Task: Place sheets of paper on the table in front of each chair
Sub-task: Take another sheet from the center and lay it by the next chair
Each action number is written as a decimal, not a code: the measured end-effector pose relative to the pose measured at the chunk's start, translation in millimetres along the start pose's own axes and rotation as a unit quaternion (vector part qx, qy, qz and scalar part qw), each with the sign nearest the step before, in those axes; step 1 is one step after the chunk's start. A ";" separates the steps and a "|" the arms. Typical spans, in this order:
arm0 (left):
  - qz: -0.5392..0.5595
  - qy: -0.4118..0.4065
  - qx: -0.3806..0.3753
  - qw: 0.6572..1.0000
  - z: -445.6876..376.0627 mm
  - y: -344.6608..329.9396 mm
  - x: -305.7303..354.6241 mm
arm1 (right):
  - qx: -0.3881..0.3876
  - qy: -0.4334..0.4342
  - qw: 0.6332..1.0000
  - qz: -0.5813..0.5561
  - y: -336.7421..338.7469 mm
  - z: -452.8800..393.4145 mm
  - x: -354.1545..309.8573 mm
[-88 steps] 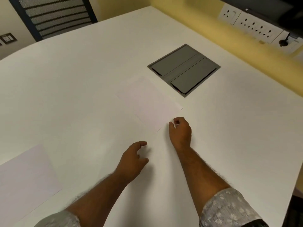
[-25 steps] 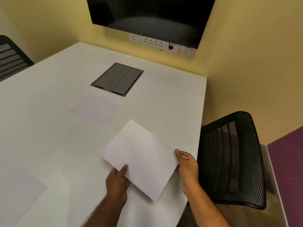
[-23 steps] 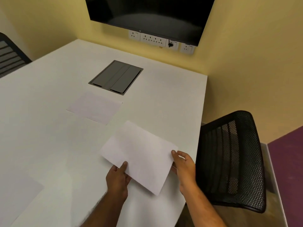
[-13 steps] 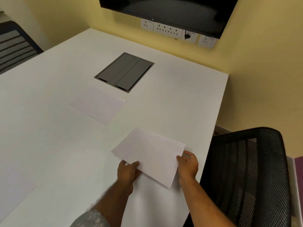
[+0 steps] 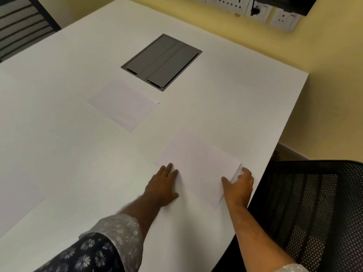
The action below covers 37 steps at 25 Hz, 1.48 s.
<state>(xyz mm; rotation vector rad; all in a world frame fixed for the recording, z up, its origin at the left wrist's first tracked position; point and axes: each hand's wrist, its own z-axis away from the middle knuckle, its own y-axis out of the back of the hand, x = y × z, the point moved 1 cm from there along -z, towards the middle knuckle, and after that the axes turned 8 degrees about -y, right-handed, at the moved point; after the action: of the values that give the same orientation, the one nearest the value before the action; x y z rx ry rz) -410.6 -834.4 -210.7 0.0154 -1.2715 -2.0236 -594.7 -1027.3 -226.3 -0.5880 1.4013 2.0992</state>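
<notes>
A white sheet of paper [image 5: 198, 165] lies flat on the white table [image 5: 68, 144] near its right edge, beside a black mesh chair [image 5: 314, 209]. My left hand [image 5: 164, 186] rests flat with its fingertips on the sheet's left corner. My right hand [image 5: 238, 185] pinches the sheet's right edge between thumb and fingers. A stack of white sheets [image 5: 123, 106] lies further in, towards the table's middle. Another sheet [image 5: 15, 201] lies at the left edge of the view.
A grey cable box lid [image 5: 162, 61] is set into the table beyond the stack. Wall sockets [image 5: 253, 8] line the yellow wall at the back. A second chair [image 5: 21, 22] with a slatted back stands at the far left corner.
The sheet I was holding in both hands above the table has come down flat by the black chair. My left hand has let go and lies spread on it.
</notes>
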 end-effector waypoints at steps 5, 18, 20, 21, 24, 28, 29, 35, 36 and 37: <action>-0.018 0.004 -0.007 1.000 -11.9 8.6 4.4 | -0.038 0.193 0.944 0.266 -7.0 7.1 21.1; -0.002 -0.010 0.047 0.999 4.2 -5.2 0.5 | -0.068 0.181 0.952 0.237 -2.6 5.3 22.8; 0.004 -0.008 0.067 0.998 13.9 -2.4 -3.9 | -0.060 0.175 0.961 0.204 2.5 7.2 12.7; 0.012 -0.004 0.079 0.997 21.1 0.7 -6.8 | -0.056 0.181 0.964 0.187 3.9 10.9 5.1; 0.041 0.024 0.119 0.992 50.8 14.8 -16.9 | -0.080 0.224 0.962 0.132 2.1 34.7 -23.8; 0.068 0.069 0.181 0.979 100.3 30.3 -39.0 | -0.142 0.269 0.948 0.098 -17.2 81.3 -56.9; 0.086 0.088 0.199 0.972 115.5 31.8 -46.9 | -0.160 0.278 0.943 0.093 -24.1 95.3 -64.4; 0.197 0.192 0.334 0.902 219.6 20.3 -100.1 | -0.271 0.348 0.893 0.089 -63.1 191.1 -103.8; 0.210 0.205 0.349 0.890 236.4 16.6 -109.1 | -0.284 0.354 0.886 0.089 -67.7 206.9 -108.3; 0.225 0.220 0.367 0.875 257.7 12.0 -120.0 | -0.300 0.366 0.876 0.093 -73.3 227.6 -112.6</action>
<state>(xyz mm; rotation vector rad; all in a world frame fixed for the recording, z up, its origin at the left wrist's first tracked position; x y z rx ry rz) -412.1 -567.4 -112.3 0.4662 -1.4881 -0.9799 -474.9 -814.9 -124.3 -1.7014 1.1412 2.6153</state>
